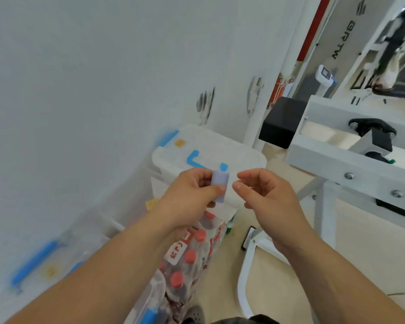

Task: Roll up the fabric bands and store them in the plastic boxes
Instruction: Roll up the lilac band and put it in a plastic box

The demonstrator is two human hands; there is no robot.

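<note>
In the head view, the left hand (192, 195) pinches a pale purple band (220, 187) between the thumb and curled fingers. The band is wound into a short, tight roll, and the squeeze looks meant to stop it springing loose. The right hand (267, 197) hovers just beside the roll without touching it. Its fingers are loosely curled, thumb and forefinger a little apart, and nothing shows between them. It is probably ready to tuck the end in. Both hands are above a clear lidded box (239, 150) with blue clips that stands against the wall (80, 90). Its lid appears shut, so storing the roll would call for opening it first. A second clear box (91, 230), blurred, sits nearer on the left. Below the hands is a wrapped pack of red-capped bottles (187, 256), and a white metal frame (337, 164) stands to the right.
</note>
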